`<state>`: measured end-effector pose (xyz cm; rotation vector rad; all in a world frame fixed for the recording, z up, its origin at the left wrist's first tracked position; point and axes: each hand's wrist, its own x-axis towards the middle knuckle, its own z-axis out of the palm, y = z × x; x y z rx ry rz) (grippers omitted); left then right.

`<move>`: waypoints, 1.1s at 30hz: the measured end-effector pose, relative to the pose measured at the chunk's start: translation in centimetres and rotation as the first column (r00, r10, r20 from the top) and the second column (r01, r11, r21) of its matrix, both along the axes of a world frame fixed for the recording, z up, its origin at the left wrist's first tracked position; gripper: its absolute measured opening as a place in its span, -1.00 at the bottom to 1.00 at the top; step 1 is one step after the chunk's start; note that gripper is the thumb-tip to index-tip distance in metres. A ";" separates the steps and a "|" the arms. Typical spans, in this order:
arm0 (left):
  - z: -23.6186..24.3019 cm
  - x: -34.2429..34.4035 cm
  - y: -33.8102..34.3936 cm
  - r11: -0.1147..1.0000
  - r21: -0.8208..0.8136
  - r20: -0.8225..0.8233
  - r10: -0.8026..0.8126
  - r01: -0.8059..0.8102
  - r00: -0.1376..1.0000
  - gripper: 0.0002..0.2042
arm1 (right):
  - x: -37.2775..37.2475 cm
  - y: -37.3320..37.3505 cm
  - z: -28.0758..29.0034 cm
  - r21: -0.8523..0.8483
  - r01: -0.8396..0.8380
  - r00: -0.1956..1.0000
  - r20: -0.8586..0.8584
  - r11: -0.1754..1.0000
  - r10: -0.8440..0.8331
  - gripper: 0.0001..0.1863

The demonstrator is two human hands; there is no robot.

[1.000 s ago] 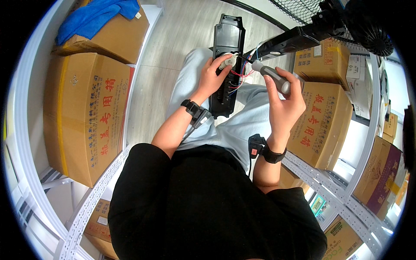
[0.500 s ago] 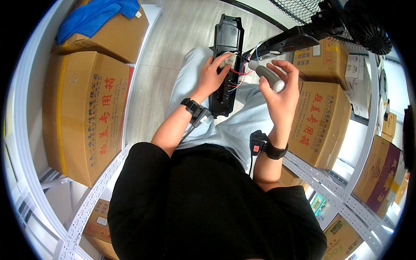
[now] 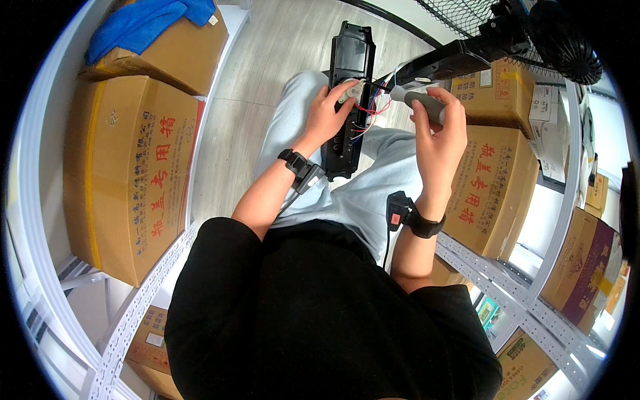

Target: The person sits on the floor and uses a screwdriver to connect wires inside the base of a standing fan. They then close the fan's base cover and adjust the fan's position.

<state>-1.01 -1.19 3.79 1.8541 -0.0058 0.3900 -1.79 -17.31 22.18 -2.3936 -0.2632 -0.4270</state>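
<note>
A long black plastic housing point(image 3: 343, 153) rests upright along my lap, with red, blue and white wires point(image 3: 377, 110) running from it toward a black fan post point(image 3: 440, 63). My left hand point(image 3: 327, 117) grips a small white plastic part point(image 3: 353, 87) on the housing. My right hand point(image 3: 440, 143) holds a grey-handled screwdriver point(image 3: 420, 103); its dark shaft points left to the white part, and whether the tip touches it is too small to tell.
Cardboard boxes point(image 3: 100, 173) stand on white metal shelving point(image 3: 530, 280) on both sides of me. A blue cloth point(image 3: 137, 27) lies over a box at the upper left. A wire fan guard point(image 3: 453, 13) and black fan motor point(image 3: 573, 57) are at the upper right.
The screwdriver handle and my right fingers dipped half a second ago, then rose and shifted slightly right. My left hand stays on the white part, nearly still.
</note>
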 end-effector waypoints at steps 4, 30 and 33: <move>-0.4 0.1 0.0 1.000 -0.011 0.043 0.014 -0.014 0.999 -0.61 | -0.1 1.4 1.5 -0.114 0.086 0.996 -0.029 0.990 -0.090 -0.56; 0.5 0.0 0.3 0.995 -0.094 0.023 -0.027 0.029 0.999 -0.25 | 0.8 0.0 1.0 0.073 -0.001 0.999 0.032 0.997 -0.001 -0.56; 0.2 0.2 0.3 0.995 -0.098 0.044 -0.015 0.020 0.999 -0.23 | 1.1 -0.9 0.4 -0.077 -0.068 0.988 0.133 0.995 0.078 -0.57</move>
